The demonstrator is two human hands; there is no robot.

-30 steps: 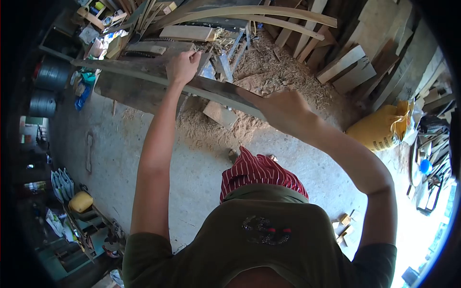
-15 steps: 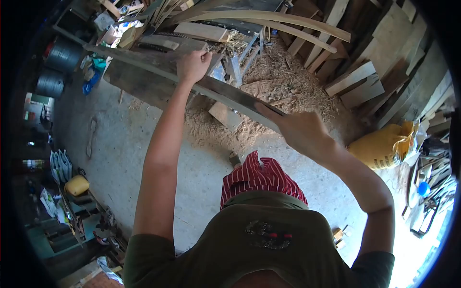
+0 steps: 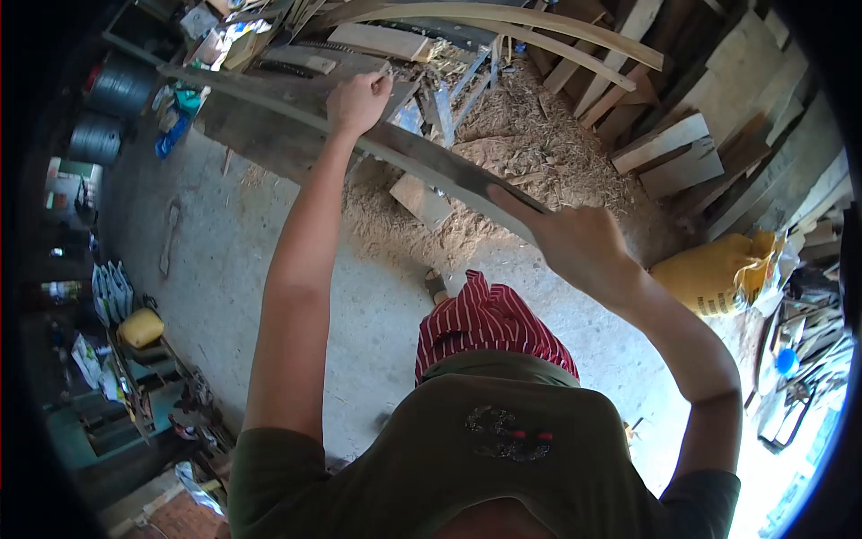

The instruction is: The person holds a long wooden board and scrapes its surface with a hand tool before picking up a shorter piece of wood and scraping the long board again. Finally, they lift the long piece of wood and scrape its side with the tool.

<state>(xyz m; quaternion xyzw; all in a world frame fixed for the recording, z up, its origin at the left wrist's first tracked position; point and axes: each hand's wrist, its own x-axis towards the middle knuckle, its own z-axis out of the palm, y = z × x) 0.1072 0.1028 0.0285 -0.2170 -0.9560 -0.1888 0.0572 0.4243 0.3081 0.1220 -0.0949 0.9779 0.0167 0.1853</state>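
Note:
A long, dark, narrow wooden plank point(image 3: 422, 154) slants across the upper middle of the view, from the upper left down to the right. My left hand point(image 3: 357, 103) is closed around its middle stretch, the knuckles uppermost. At its near right end, my right hand point(image 3: 582, 247) grips it with one digit laid along the top face; the other fingers are hidden underneath. Beyond the plank, several boards point(image 3: 382, 40) lie on a low work surface. A small wood block point(image 3: 420, 202) rests in the sawdust below the plank.
Wood shavings point(image 3: 557, 135) cover the floor by a metal stand point(image 3: 445, 112). Boards point(image 3: 669, 153) lean at the right, above a yellow sack point(image 3: 709, 269). Dark drums point(image 3: 121, 85) stand at the upper left. A yellow jerrycan point(image 3: 141, 328) sits lower on that side.
My right hand and the plank's near end have moved slightly right in the view. Both hands keep their hold, and the foot below shows a little more.

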